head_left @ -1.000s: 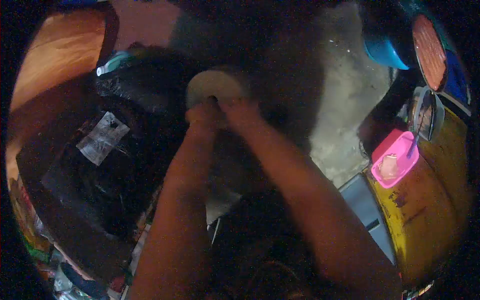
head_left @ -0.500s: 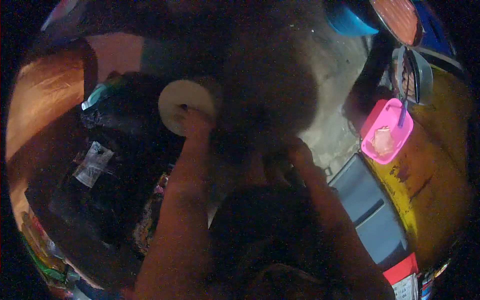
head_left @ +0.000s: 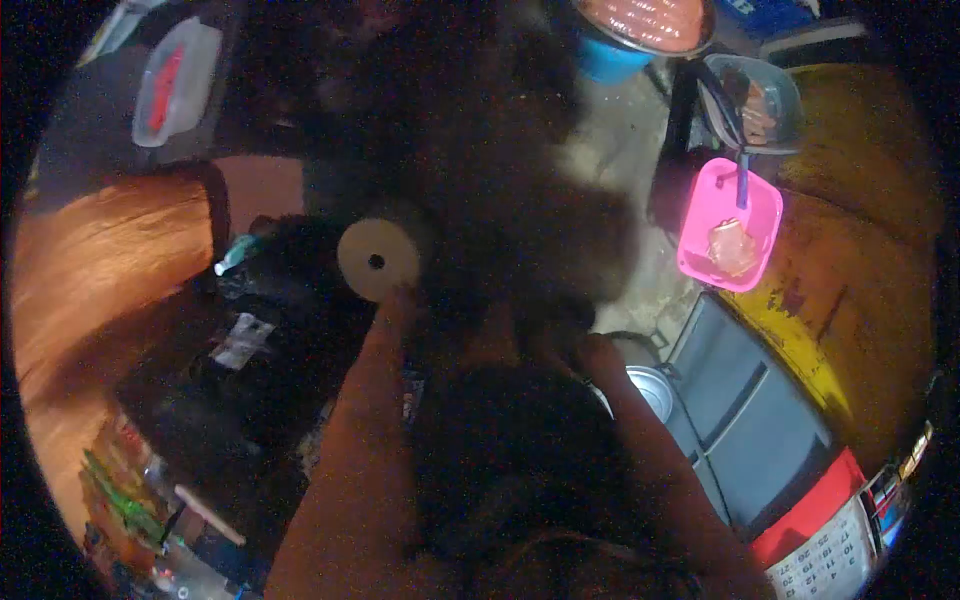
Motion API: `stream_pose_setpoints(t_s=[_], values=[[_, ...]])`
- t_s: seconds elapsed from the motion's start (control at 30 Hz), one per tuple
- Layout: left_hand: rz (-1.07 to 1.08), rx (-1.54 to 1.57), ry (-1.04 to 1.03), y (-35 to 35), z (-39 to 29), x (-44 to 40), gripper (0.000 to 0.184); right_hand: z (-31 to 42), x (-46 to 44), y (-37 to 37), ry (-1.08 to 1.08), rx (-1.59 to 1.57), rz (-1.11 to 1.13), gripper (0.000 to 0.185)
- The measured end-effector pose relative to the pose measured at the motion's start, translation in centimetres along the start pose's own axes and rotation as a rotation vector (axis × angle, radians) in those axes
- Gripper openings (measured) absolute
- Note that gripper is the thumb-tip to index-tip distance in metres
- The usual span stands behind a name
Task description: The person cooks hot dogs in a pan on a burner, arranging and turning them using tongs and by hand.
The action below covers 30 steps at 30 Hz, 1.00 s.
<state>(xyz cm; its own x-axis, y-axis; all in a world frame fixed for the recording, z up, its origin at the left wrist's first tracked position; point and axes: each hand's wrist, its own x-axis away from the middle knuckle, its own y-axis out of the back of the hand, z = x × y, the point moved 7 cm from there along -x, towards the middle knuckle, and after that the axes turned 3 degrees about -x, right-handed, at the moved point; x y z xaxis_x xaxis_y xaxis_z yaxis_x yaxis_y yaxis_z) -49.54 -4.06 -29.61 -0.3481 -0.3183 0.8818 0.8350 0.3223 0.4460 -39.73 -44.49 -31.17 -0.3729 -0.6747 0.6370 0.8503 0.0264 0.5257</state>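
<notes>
My left hand (head_left: 401, 304) is at the lower right edge of a round, pale disc (head_left: 362, 247) with a dark spot at its centre, probably a pot lid. Its fingers are dim and blurred, so I cannot tell whether they grip the rim or only touch it. Deep shadow covers much of my right hand (head_left: 597, 357), which is lower and to the right; its fingers and anything in them are hidden. A round, silvery metal rim (head_left: 653, 388) shows beside my right wrist.
On the right are a pink basin (head_left: 692, 243), a clear container (head_left: 781, 95), a grey lidded box (head_left: 765, 425) and a calendar (head_left: 825, 556). A blue bucket (head_left: 607, 62) is at the top. Dark plastic and a bottle (head_left: 238, 254) lie left.
The view has turned, moving the right-hand things left. My left hand has gone from the disc's centre to its lower right edge. The disc looks smaller, and the metal rim has come into view.
</notes>
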Motion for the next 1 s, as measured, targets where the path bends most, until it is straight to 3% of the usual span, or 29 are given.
stream_pose_setpoints(t_s=[0.17, 0.27, 0.37, 0.43, 0.5, 0.57, 0.67, 0.87, 1.0], values=[[0.131, 0.035, -0.212, -0.7, -2.4, 8.1, 0.051, 1.7, 5.3, 5.5, -0.142, -0.270, -0.052, 0.038], [0.157, 0.045, -0.337, 1.2, -3.1, 10.7, 0.051, 3.6, 9.2, 7.0, -0.229, -0.414, 0.146, 0.041], [0.160, 0.018, -0.445, 4.4, -3.8, 10.3, 0.050, 3.1, 11.5, 2.2, -0.056, -0.452, 0.223, 0.041], [0.128, -0.032, -0.503, 7.8, -4.7, 9.1, 0.049, 4.7, 12.8, 3.5, -0.405, -0.848, 0.083, 0.040], [0.088, -0.067, -0.535, 10.7, -5.4, 8.1, 0.049, 7.6, 13.1, 6.4, -0.507, -1.022, -0.057, 0.038], [0.020, -0.103, -0.546, 13.6, -5.8, 7.3, 0.048, 10.4, 11.2, 10.0, -0.352, -1.006, -0.251, 0.034], [-0.122, -0.160, -0.533, 18.4, -5.9, 6.6, 0.047, 11.7, 8.0, 12.5, -0.520, -0.514, -0.213, 0.025], [-0.232, -0.039, -0.382, 22.6, -4.6, 6.2, 0.047, 9.6, 6.4, 15.8, -0.343, -0.461, -0.746, 0.018], [-0.208, -0.072, -0.357, 28.5, -8.0, 9.2, 0.044, 7.3, 5.3, 17.6, -0.316, -0.566, -0.691, 0.019]])
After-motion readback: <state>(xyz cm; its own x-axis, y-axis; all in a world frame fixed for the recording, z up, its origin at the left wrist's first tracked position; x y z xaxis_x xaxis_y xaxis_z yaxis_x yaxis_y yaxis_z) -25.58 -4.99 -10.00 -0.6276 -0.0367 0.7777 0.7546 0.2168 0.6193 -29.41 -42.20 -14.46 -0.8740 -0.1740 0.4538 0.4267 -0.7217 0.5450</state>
